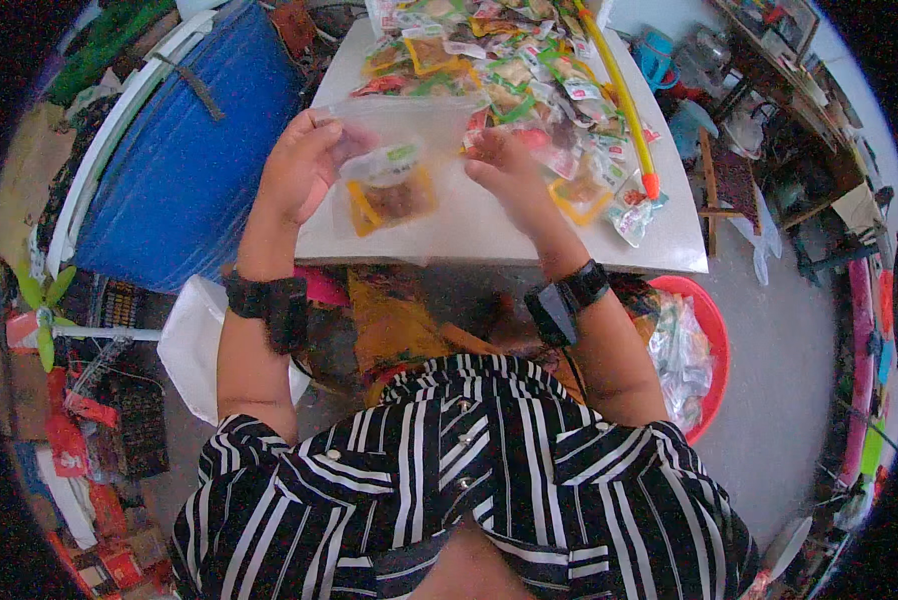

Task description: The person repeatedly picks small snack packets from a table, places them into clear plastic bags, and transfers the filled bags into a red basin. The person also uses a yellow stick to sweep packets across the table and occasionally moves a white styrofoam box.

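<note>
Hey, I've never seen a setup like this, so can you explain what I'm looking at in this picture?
There's no machine here: a wide fisheye camera on a person's head looks down, so straight edges bend. The left hand and right hand are the wearer's own. The left holds a clear plastic bag; the right is at its other side, too blurred to judge its grip. A yellow packet shows just below; I can't tell whether it's inside. On the white table lie many small colourful packets and a yellow stick.

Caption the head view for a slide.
Left hand and right hand flank a clear plastic bag above a flat-topped white table strewn with small, colourful plastic packets.
</note>
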Demonstrator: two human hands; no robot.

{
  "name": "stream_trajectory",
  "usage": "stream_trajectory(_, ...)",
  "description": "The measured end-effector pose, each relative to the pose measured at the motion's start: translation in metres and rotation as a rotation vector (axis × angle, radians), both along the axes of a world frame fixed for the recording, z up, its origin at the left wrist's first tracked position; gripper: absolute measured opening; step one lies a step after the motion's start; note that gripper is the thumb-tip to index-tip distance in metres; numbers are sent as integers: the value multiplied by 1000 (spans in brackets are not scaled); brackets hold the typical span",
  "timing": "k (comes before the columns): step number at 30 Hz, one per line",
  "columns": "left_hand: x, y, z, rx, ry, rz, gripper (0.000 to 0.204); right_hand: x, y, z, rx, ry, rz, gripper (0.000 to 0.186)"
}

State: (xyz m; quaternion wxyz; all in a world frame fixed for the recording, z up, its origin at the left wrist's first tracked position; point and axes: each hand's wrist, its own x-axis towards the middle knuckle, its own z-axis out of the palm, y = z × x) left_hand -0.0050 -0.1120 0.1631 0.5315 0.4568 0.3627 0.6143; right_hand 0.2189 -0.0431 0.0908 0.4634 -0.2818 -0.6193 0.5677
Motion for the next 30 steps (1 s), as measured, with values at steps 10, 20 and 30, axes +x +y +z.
stream_trajectory(10, 47, -19, -28, -16, -271, -104, 33, 24, -25, 41, 238, -49, 6, 10)
stream_trajectory(20, 78, -30, -80, -201, 67, -119, 10, 54, -13, 19, 254, -208, -140, 4)
stream_trajectory(30, 87, -31, -7, 238, 1113, 74, 9, 80, -21, -38, -52, -5, -21, 13)
